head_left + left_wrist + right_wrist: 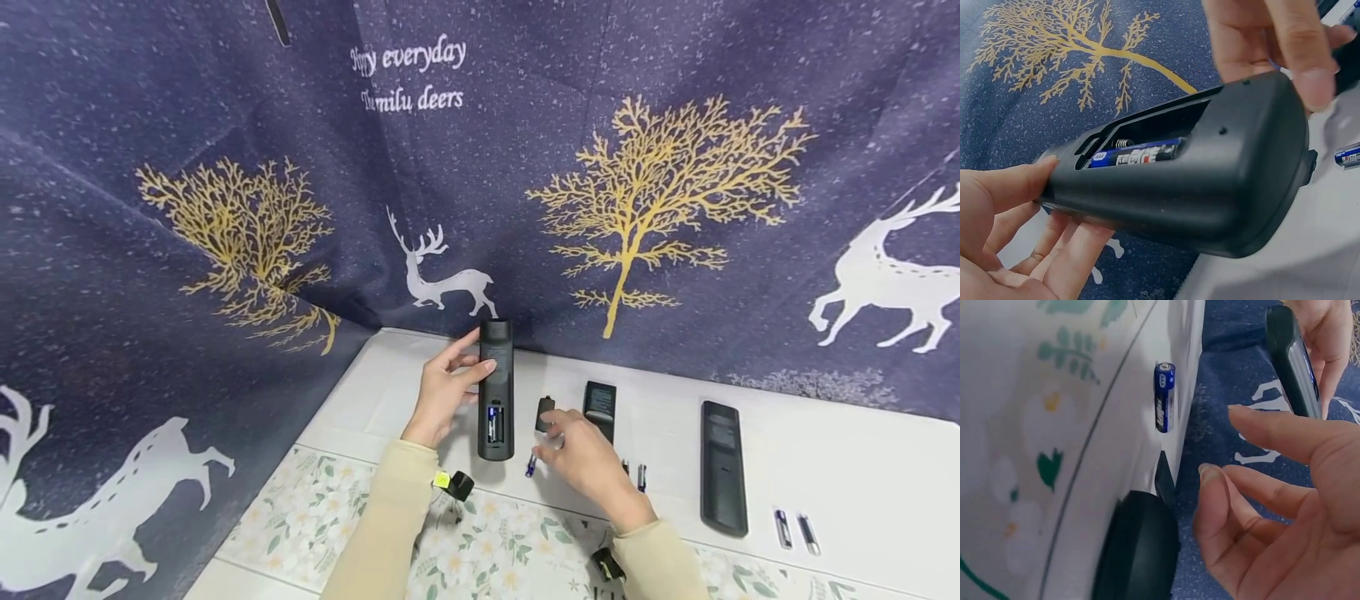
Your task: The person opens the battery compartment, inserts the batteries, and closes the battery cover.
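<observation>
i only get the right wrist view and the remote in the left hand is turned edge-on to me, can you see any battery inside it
Observer: Yes, the left wrist view shows one battery in the open compartment of the held remote.
Operator: ok, and is there a remote further out to the person's right
Observer: Yes, the head view shows a long black remote lying on the table beyond the right hand.
Operator: any loose batteries by that one
Observer: Two: a slim battery and a second one lie side by side to its right, apart from it.
</observation>
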Demonstrator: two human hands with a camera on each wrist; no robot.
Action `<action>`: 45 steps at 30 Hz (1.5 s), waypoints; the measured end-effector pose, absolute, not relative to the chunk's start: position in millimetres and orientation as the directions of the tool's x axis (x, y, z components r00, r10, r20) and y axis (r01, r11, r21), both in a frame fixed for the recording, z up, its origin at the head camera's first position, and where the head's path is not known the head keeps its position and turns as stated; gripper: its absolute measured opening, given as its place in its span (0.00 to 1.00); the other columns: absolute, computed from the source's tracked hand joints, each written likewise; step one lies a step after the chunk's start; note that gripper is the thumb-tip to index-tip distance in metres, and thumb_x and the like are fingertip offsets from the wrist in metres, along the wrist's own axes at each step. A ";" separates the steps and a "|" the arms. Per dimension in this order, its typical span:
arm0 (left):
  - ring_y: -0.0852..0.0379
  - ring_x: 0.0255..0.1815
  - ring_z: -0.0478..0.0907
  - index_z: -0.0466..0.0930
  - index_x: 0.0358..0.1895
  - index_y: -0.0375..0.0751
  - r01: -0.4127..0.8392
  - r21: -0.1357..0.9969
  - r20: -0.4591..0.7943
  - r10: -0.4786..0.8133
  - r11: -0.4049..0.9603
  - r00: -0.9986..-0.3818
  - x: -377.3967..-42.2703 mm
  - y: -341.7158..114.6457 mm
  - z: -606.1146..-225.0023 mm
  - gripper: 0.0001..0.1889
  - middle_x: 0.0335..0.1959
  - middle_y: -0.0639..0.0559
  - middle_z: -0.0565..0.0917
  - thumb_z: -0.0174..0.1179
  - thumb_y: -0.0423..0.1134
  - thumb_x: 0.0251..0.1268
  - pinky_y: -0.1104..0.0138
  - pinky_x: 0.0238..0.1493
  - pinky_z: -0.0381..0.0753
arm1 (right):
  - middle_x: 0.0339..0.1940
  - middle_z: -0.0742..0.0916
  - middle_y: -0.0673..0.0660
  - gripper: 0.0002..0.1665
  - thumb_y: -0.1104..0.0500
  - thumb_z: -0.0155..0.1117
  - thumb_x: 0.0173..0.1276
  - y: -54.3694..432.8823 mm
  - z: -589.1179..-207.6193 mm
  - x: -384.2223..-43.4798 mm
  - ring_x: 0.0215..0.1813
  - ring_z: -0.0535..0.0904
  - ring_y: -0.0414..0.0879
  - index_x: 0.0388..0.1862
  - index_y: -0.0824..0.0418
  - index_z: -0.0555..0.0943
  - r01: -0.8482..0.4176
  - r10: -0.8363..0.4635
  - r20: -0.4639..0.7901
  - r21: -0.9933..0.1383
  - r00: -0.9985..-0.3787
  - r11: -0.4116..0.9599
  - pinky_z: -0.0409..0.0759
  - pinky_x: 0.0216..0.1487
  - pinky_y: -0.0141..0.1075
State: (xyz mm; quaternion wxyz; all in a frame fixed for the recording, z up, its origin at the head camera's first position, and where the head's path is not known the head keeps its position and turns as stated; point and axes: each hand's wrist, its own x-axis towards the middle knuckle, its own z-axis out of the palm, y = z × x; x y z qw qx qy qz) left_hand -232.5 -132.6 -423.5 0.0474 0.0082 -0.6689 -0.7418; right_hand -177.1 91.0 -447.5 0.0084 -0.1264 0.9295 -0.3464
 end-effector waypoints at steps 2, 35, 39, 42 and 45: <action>0.53 0.37 0.87 0.80 0.74 0.53 0.061 0.993 0.053 -0.082 -0.097 -0.995 -233.0 -132.7 -424.5 0.33 0.52 0.40 0.82 0.76 0.33 0.66 0.61 0.34 0.90 | 0.43 0.87 0.55 0.29 0.59 0.80 0.65 90.7 -449.6 -175.7 0.41 0.85 0.47 0.64 0.66 0.84 -0.231 -0.249 0.062 -0.634 -0.967 0.738 0.86 0.47 0.48; 0.53 0.36 0.88 0.80 0.74 0.54 0.051 0.996 0.045 -0.073 -0.075 -0.996 -231.8 -130.2 -420.0 0.33 0.52 0.42 0.82 0.76 0.35 0.66 0.60 0.36 0.90 | 0.36 0.82 0.51 0.17 0.62 0.86 0.57 75.9 -460.6 -169.2 0.32 0.77 0.42 0.42 0.61 0.86 -0.300 -0.321 0.053 -0.525 -0.946 0.797 0.81 0.35 0.41; 0.52 0.37 0.88 0.79 0.74 0.53 0.049 0.996 0.043 -0.074 -0.079 -0.996 -230.2 -130.3 -420.2 0.33 0.52 0.41 0.81 0.76 0.34 0.66 0.59 0.37 0.91 | 0.39 0.84 0.52 0.21 0.64 0.85 0.55 76.4 -461.1 -168.9 0.34 0.78 0.43 0.45 0.61 0.85 -0.322 -0.341 0.064 -0.524 -0.938 0.788 0.81 0.35 0.41; 0.52 0.38 0.88 0.79 0.74 0.54 0.049 0.996 0.043 -0.075 -0.079 -0.996 -229.4 -129.9 -420.4 0.33 0.52 0.41 0.82 0.76 0.34 0.66 0.58 0.38 0.91 | 0.37 0.83 0.50 0.23 0.67 0.86 0.54 76.9 -460.4 -168.7 0.34 0.78 0.42 0.44 0.60 0.82 -0.343 -0.360 0.076 -0.534 -0.930 0.773 0.80 0.34 0.40; 0.52 0.39 0.88 0.80 0.74 0.54 0.049 0.996 0.044 -0.077 -0.078 -0.996 -229.7 -129.7 -421.1 0.33 0.52 0.41 0.82 0.76 0.35 0.66 0.59 0.38 0.91 | 0.33 0.82 0.48 0.23 0.69 0.85 0.53 77.7 -459.8 -168.8 0.33 0.78 0.43 0.41 0.58 0.79 -0.365 -0.370 0.105 -0.542 -0.923 0.757 0.79 0.34 0.40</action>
